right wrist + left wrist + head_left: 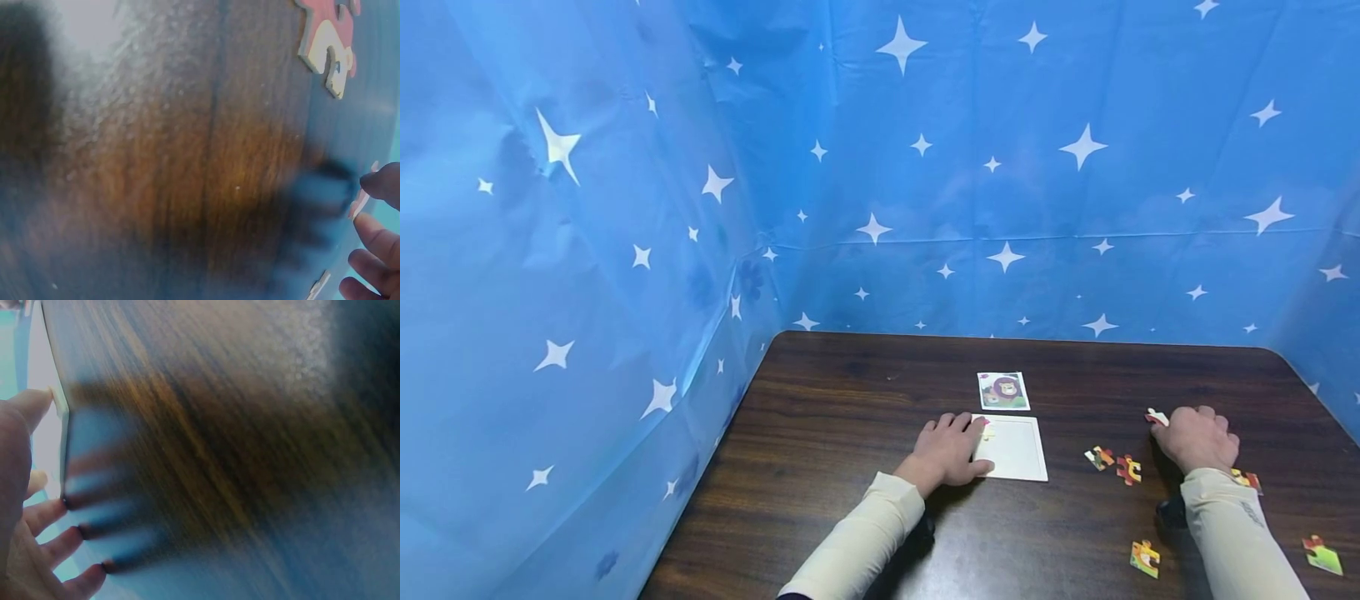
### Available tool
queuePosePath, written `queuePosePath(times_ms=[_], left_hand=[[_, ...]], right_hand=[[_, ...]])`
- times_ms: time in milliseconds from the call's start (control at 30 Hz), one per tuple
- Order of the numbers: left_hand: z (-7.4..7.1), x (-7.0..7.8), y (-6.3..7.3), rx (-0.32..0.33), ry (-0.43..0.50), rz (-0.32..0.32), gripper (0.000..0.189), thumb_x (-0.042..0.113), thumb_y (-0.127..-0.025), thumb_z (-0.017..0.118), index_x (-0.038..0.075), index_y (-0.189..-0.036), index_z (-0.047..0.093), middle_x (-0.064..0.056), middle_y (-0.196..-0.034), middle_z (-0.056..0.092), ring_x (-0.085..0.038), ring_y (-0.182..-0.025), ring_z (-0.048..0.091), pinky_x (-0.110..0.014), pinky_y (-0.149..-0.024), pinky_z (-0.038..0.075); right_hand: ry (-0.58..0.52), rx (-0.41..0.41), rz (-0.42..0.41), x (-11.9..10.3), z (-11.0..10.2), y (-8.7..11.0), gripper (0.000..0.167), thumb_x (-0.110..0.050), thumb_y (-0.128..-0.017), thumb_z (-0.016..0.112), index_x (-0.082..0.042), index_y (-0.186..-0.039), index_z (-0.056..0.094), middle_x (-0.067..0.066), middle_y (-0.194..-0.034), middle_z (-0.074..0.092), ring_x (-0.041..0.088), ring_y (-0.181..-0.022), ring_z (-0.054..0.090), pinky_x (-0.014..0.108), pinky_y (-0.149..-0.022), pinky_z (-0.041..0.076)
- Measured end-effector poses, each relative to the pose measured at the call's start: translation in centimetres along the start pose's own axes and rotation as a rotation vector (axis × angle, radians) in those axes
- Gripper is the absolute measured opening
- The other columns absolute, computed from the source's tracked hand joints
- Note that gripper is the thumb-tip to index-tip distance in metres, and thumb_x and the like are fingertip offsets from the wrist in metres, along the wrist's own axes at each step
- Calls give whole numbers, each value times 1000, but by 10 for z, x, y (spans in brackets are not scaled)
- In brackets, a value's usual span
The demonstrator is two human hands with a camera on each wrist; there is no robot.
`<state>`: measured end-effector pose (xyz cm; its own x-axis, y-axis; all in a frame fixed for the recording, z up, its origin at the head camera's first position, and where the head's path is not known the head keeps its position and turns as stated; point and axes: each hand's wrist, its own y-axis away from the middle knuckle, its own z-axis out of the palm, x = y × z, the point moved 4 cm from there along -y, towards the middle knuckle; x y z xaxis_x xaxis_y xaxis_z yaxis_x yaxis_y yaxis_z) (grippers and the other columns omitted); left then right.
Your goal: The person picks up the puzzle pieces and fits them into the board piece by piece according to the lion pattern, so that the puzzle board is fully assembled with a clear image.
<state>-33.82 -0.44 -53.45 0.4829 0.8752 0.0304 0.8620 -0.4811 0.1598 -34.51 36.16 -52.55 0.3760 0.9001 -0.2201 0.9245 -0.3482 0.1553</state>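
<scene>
My left hand rests with spread fingers on the left side of a white puzzle tray. In the left wrist view, the thumb touches the tray's edge. A small patch of pink and pale yellow, perhaps a puzzle piece, shows in the tray's upper left corner, partly behind the fingers. Over at the right, my right hand pinches a red and white jigsaw piece between thumb and finger. That same piece appears edge-on in the right wrist view.
Loose jigsaw pieces lie between the hands, an orange one and a red one. Nearer are a yellow piece and a green one. Another is partly behind the right wrist. A lion picture card lies beyond the tray.
</scene>
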Motion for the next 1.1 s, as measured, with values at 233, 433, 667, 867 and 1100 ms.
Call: queuePosePath(times_ms=[233, 433, 667, 867, 1100], left_hand=[[5, -2, -4, -10, 14, -6, 72, 64, -99, 49, 29, -159, 33, 1, -162, 39, -23, -146, 40, -46, -113, 40], [6, -3, -6, -15, 4, -4, 71, 64, -99, 48, 28, -159, 34, 1, -162, 38, -23, -146, 39, -46, -113, 40], [7, -3, -8, -10, -19, -14, 72, 66, -98, 48, 28, -158, 35, 2, -161, 38, -22, -145, 40, -44, -113, 41], [3, 1, -4, -9, -25, -11, 72, 65, -98, 48, 27, -158, 36, 2, -161, 39, -21, -145, 40, -44, -112, 41], [-1, 0, -2, 2, -33, -4, 71, 64, -99, 49, 26, -158, 37, 1, -159, 41, -22, -145, 40, -44, -112, 41]], right_hand=[[-16, 13, -66, -5, -4, 0, 40, -28, -96, 59, 12, -92, 63, 38, -107, 49, 54, -100, 48, 66, -88, 42], [-21, 42, -218, -23, -9, 4, 33, -25, -94, 63, 7, -95, 69, 36, -106, 53, 53, -98, 50, 65, -79, 44], [-24, 99, -337, -50, -7, 6, 32, -24, -91, 67, 5, -104, 70, 36, -122, 54, 56, -110, 49, 68, -83, 45], [-13, 107, -394, -70, -5, 9, 27, -25, -91, 68, 1, -99, 70, 36, -126, 53, 55, -112, 49, 66, -83, 46], [-12, 75, -538, -101, 2, 16, 23, -22, -92, 70, 0, -97, 72, 35, -128, 55, 53, -115, 53, 64, -88, 48]])
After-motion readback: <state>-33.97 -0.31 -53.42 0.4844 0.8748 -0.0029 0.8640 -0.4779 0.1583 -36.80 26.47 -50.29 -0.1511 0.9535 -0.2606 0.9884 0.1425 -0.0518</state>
